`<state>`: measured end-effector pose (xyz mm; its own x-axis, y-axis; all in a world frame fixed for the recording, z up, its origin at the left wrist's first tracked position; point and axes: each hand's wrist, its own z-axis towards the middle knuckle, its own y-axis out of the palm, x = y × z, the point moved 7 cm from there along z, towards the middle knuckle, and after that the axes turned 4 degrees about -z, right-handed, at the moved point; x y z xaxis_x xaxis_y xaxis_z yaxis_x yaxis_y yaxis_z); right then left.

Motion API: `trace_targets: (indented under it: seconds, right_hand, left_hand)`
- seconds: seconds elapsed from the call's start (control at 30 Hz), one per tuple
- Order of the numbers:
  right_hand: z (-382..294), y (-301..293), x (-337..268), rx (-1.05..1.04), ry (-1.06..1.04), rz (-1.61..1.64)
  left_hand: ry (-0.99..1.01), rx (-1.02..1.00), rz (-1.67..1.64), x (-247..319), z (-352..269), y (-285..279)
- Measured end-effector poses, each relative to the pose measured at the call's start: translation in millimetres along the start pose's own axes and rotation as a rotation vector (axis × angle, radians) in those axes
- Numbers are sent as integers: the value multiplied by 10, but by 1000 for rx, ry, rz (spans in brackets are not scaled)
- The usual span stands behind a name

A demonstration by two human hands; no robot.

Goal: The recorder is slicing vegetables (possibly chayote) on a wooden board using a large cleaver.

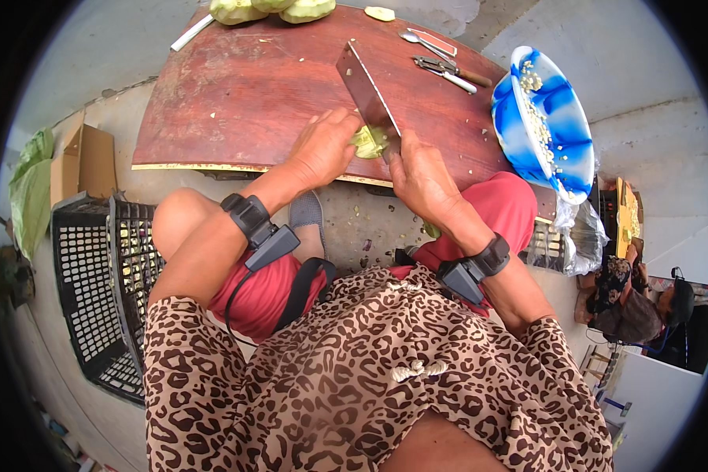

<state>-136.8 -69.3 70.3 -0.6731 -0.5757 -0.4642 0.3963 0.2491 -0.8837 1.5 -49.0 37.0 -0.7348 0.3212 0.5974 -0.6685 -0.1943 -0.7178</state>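
My right hand (423, 171) grips a broad-bladed cleaver (369, 97) whose handle is hidden in my fist. Its blade stands on edge over the near side of a reddish-brown wooden table (230, 100). Against the blade's left face lies a piece of pale green vegetable (367, 143), seemingly cut into thin strips. My left hand (328, 143) holds this piece from the left, fingers curled close beside the blade. Bits of vegetable cling to the cleaver. Several whole, peeled pale green vegetables (271, 8) sit at the table's far edge, with one loose slice (380, 13) to their right.
A blue-and-white basin (572, 118) with small diced pieces tilts at the table's right. Near it lie a spoon (410, 37), a peeler (429, 62) and a white-handled knife (460, 82). Black plastic crates (88, 277) stand at my left. Another person (631, 307) sits far right.
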Motion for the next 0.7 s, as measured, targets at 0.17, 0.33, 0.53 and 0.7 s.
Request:
trace_targets:
  seconds: [0.17,0.33,0.53,0.7]
  right_hand:
    - [-83,4,-57,-70,-4,-79]
    - [-79,40,-73,-101,-13,-79]
    - [77,250,-43,-142,3,-184]
    - [62,254,-43,-74,-5,-112]
  left_hand:
    - [-20,-68,54,-24,-9,68]
    - [21,-50,99,7,-7,98]
    - [21,-13,118,0,5,92]
    - [-10,-15,99,-25,-13,79]
